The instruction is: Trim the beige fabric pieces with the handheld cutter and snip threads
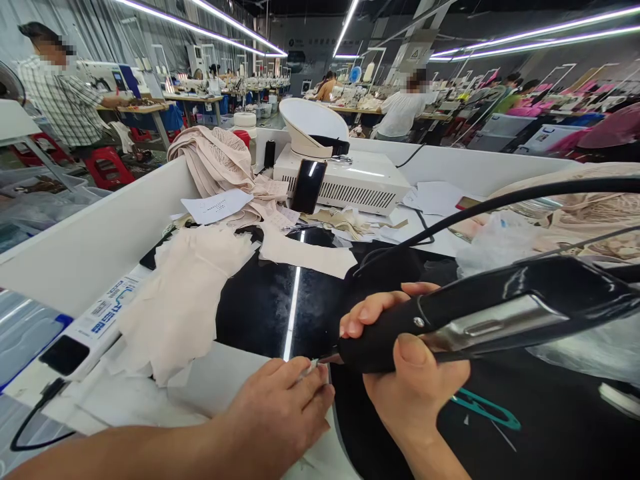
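Note:
My right hand (413,383) is wrapped round a black corded hand tool (380,333) with a long metal lever along its side. The tool's narrow metal tip points left, at the fingertips of my left hand (285,407). Those fingers are pressed together, with a small whitish bit showing at the tip; most of what they hold is hidden. Beyond the hands, a curved pale pink fabric piece (307,253) lies on the glossy black surface (255,307). A stack of similar pale fabric pieces (180,293) is to the left.
A teal thread snipper or clip (487,408) lies right of my wrist. At the back are a phone (309,187), a white vented box (345,173) and bundled fabric (215,160). A black cable (500,200) arches across the right. White side walls (100,227) border the table; people sit beyond.

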`<state>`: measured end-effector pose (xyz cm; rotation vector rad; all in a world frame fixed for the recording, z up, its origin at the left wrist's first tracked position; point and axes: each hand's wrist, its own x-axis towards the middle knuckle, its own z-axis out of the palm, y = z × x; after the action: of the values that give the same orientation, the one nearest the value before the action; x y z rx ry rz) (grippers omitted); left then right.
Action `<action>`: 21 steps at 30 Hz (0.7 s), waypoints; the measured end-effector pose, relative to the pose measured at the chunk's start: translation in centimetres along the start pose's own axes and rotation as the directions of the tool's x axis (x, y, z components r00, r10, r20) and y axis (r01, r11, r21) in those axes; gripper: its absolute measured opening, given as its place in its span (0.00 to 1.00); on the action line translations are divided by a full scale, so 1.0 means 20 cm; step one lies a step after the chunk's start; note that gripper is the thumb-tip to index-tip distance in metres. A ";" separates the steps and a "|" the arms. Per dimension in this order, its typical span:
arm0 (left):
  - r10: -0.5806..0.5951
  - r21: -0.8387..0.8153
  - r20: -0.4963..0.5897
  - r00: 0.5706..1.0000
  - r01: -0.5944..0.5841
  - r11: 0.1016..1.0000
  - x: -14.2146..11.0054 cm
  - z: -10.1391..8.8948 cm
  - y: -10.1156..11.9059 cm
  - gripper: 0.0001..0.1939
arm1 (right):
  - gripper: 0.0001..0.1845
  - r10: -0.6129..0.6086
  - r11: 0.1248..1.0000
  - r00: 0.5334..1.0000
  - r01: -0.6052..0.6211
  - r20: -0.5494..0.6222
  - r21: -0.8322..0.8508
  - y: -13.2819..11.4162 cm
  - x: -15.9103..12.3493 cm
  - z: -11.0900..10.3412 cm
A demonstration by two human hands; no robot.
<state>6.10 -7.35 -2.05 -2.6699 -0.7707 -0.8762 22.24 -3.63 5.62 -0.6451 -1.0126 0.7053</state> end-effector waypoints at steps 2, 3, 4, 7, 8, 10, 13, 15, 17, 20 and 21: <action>0.006 0.010 0.023 1.000 -0.007 1.000 -0.01 0.01 0.00 0.12 | 0.20 0.001 1.000 1.000 -0.001 -0.001 -0.004 0.00 0.00 0.00; 0.005 0.008 0.028 1.000 -0.005 1.000 -0.02 0.01 0.00 0.13 | 0.19 0.003 1.000 1.000 -0.003 -0.001 -0.007 0.00 0.00 0.00; 0.002 0.002 0.026 1.000 -0.002 1.000 -0.02 0.02 0.00 0.13 | 0.19 0.005 1.000 1.000 -0.005 -0.003 -0.009 0.00 0.01 0.00; -0.009 -0.014 0.010 1.000 0.009 1.000 -0.03 0.03 0.00 0.12 | 0.20 0.013 1.000 1.000 -0.014 -0.013 -0.008 -0.01 0.01 0.01; -0.009 -0.016 0.008 1.000 0.009 1.000 -0.02 0.03 0.00 0.13 | 0.21 0.019 1.000 1.000 -0.019 -0.018 -0.002 -0.01 0.01 0.01; -0.010 -0.019 -0.002 1.000 0.010 1.000 -0.02 0.02 0.00 0.13 | 0.21 0.024 1.000 0.999 -0.024 -0.026 0.014 -0.02 0.01 0.02; -0.022 -0.030 -0.031 0.999 0.021 0.999 0.00 0.01 0.00 0.12 | 0.22 0.024 0.999 1.000 -0.024 -0.013 0.024 -0.01 0.00 0.02; -0.028 -0.034 -0.047 0.998 0.027 0.999 0.01 0.00 0.00 0.12 | 0.22 0.017 1.000 1.000 -0.017 -0.002 0.015 -0.01 0.00 0.02; -0.034 -0.037 -0.057 0.998 0.032 0.999 0.01 0.00 0.00 0.12 | 0.22 0.005 1.000 1.000 -0.005 0.003 0.000 0.00 0.00 0.02; -0.035 -0.039 -0.060 0.998 0.033 0.999 0.01 0.00 0.00 0.12 | 0.22 -0.004 1.000 1.000 0.004 0.005 -0.009 0.00 0.00 0.01; -0.031 -0.038 -0.056 0.998 0.029 0.999 0.01 0.01 0.00 0.12 | 0.22 -0.005 1.000 1.000 0.005 0.005 -0.009 0.01 0.00 0.01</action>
<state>6.32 -7.26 -2.02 -2.6591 -0.7912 -0.9783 21.99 -3.50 5.66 -0.6485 -1.0220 0.6983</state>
